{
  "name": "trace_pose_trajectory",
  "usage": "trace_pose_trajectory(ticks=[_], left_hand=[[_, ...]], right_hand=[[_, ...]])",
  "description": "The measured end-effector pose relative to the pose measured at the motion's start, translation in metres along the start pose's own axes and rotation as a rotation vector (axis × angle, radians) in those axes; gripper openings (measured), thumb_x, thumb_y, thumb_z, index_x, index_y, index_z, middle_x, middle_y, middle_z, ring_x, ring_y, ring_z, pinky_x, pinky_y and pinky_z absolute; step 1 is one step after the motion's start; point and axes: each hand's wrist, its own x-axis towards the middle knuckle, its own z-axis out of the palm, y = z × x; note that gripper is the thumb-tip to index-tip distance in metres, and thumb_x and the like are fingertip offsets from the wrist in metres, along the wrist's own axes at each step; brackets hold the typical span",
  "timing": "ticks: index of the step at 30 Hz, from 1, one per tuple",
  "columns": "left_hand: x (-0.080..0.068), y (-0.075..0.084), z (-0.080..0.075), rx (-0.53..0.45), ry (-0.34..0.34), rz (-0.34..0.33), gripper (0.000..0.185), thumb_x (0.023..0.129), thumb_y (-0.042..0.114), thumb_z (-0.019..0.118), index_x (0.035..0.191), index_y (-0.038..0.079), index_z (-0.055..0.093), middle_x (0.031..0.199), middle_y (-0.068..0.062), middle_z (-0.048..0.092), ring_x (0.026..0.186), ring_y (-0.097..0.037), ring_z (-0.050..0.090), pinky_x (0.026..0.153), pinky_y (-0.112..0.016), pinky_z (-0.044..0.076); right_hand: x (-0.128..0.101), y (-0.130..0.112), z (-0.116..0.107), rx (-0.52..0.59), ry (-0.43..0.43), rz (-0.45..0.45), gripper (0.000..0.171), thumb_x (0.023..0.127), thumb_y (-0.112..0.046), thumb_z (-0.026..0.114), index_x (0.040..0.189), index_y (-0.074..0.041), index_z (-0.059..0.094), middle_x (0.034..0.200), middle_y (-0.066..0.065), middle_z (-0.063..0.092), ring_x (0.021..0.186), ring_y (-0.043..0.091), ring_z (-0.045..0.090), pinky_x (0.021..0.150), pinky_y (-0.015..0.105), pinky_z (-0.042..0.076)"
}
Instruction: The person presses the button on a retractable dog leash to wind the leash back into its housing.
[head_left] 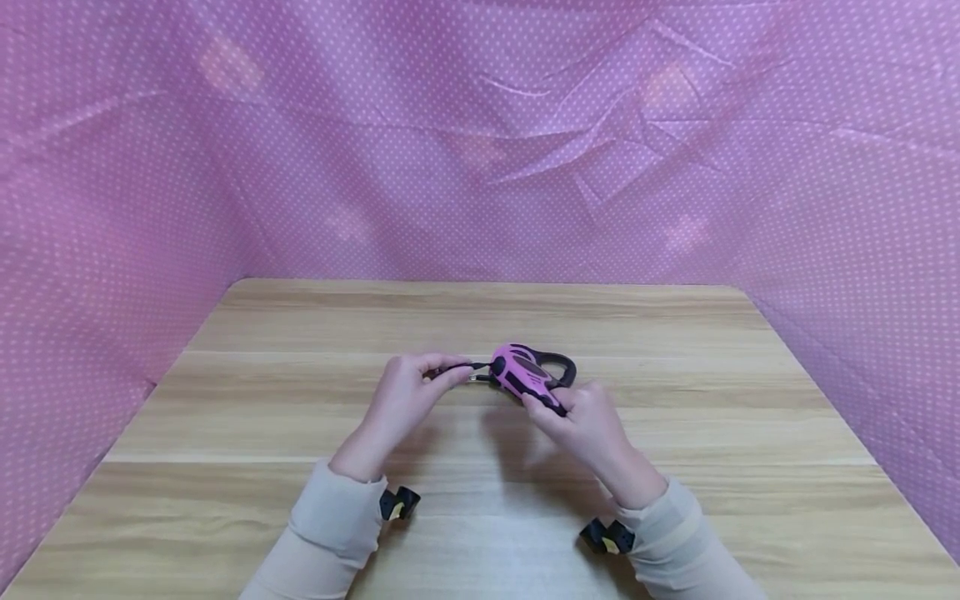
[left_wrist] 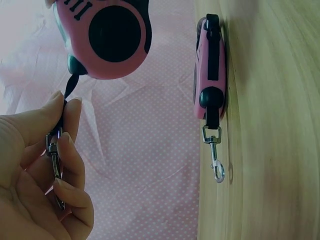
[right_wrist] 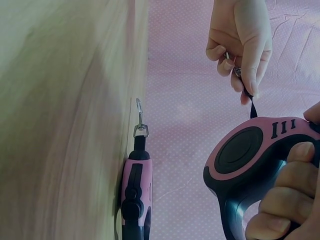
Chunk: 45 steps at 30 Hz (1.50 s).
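Note:
Over the table, my right hand grips the handle of a pink and black retractable dog leash, fingers curled through its loop. To its left, my left hand pinches the short black strap where it leaves the casing. The leash's metal snap hook lies along the curled fingers of that hand. A second pink retractable leash rests on the table behind the held one, its own snap hook pointing left. In the head view the held leash covers much of it.
The wooden table has a light grain, and a pink dotted cloth hangs around its back and sides. Black wrist cameras are strapped at both sleeves, the left camera and right camera close above the table.

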Motion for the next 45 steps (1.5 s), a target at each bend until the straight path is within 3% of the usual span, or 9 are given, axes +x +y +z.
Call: trace_pose_trajectory(ticks=[4,12,23,32,37,45], left_hand=[[0.0008,0.0002,0.0008,0.003,0.002,0.020,0.020,0.089,0.026,0.074,0.104,0.013,0.078,0.093,-0.004,0.077,0.068,-0.012,0.054,0.061,-0.023,0.042],[0.0005,-0.0013,0.0029,0.012,0.004,0.063,0.019,0.090,0.023,0.073,0.104,0.013,0.078,0.098,-0.002,0.078,0.084,-0.012,0.069,0.072,-0.026,0.052],[0.0009,-0.0032,0.0060,0.011,-0.014,0.072,0.021,0.090,0.023,0.073,0.108,0.014,0.077,0.103,-0.003,0.077,0.088,-0.013,0.070,0.077,-0.029,0.055],[0.0016,-0.0044,0.0077,0.009,-0.018,0.087,0.025,0.088,0.023,0.075,0.108,0.009,0.076,0.099,-0.005,0.077,0.080,-0.011,0.066,0.070,-0.023,0.053],[0.0014,-0.0035,0.0078,0.011,-0.022,0.088,0.025,0.087,0.026,0.076,0.108,0.012,0.076,0.097,-0.003,0.077,0.078,-0.010,0.065,0.070,-0.024,0.052],[0.0011,-0.0020,0.0067,-0.018,-0.075,0.057,0.028,0.086,0.024,0.077,0.111,0.011,0.074,0.090,-0.001,0.074,0.070,-0.011,0.056,0.062,-0.023,0.048]], right_hand=[[0.0002,-0.0022,0.0001,0.009,-0.020,0.032,0.037,0.084,-0.030,0.067,0.053,-0.011,0.062,0.046,-0.003,0.054,0.042,-0.002,0.035,0.037,0.016,0.030],[0.0001,-0.0049,0.0014,0.010,-0.020,-0.015,0.035,0.083,-0.030,0.067,0.054,-0.012,0.065,0.045,-0.005,0.053,0.042,-0.004,0.034,0.036,0.015,0.030],[-0.0005,-0.0050,0.0048,0.005,0.008,-0.083,0.040,0.084,-0.030,0.066,0.049,-0.013,0.058,0.042,-0.007,0.049,0.042,-0.006,0.031,0.036,0.014,0.027],[0.0000,-0.0048,0.0083,0.003,0.020,-0.148,0.041,0.083,-0.028,0.065,0.047,-0.013,0.053,0.041,-0.007,0.047,0.043,-0.007,0.029,0.037,0.012,0.025],[-0.0001,-0.0046,0.0091,0.005,0.031,-0.157,0.042,0.084,-0.028,0.064,0.047,-0.014,0.052,0.042,-0.007,0.047,0.043,-0.007,0.029,0.038,0.011,0.025],[-0.0002,-0.0049,0.0083,-0.006,0.026,-0.156,0.042,0.085,-0.029,0.064,0.047,-0.013,0.053,0.042,-0.006,0.049,0.043,-0.006,0.031,0.038,0.011,0.026]])
